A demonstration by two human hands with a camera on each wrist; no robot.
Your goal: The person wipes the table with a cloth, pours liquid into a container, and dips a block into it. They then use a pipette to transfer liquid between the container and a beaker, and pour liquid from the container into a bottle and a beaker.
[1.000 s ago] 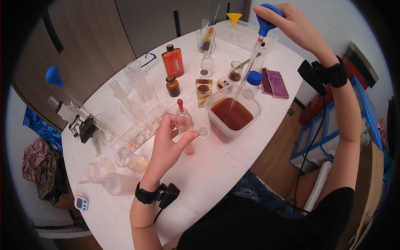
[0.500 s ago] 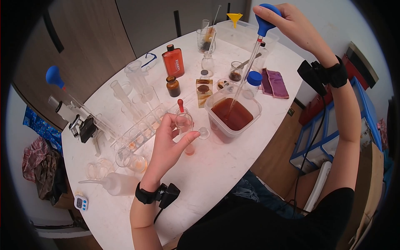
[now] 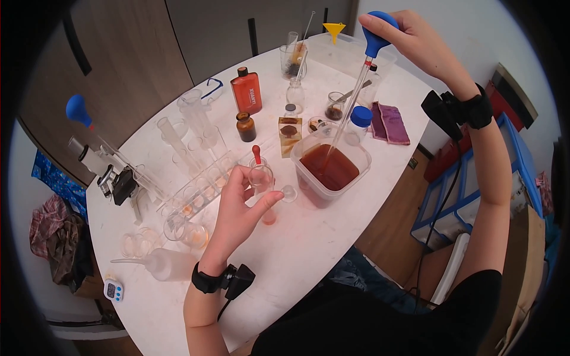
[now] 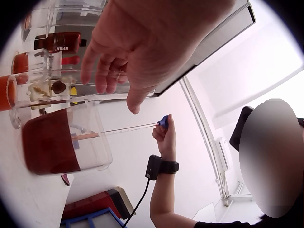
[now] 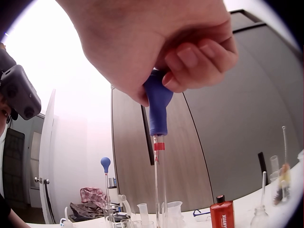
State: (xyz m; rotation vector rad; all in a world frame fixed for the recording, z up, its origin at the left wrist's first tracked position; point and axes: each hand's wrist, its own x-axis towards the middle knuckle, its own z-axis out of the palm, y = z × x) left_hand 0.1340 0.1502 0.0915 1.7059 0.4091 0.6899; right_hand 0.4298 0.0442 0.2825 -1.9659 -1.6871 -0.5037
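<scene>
My right hand (image 3: 409,41) grips the blue rubber bulb (image 3: 378,37) of a glass pipette (image 3: 351,98), thumb on one side and fingers curled round the other. The pipette slants down into reddish-brown liquid in a clear plastic tub (image 3: 309,188); the left wrist view shows its lower end coloured. With my left hand (image 3: 234,204) I hold a clear glass cylinder (image 3: 261,177) near its mouth, thumb in front and fingers behind. A little orange-red liquid (image 4: 5,92) lies at its bottom. Beside it is a small round clear glass piece (image 3: 288,193).
A tube rack (image 3: 202,193) and a squeeze bottle (image 3: 169,264) stand left of my left hand. Behind are a red dropper bulb (image 3: 256,154), a brown bottle (image 3: 246,127) and a red bottle (image 3: 246,92). A blue-capped bottle (image 3: 360,117) and purple cloth (image 3: 390,123) lie beyond the tub.
The head view has shifted slightly, and the right hand with the bulb appears a little lower. Both hands keep their holds, and the pipette stays in the tub.
</scene>
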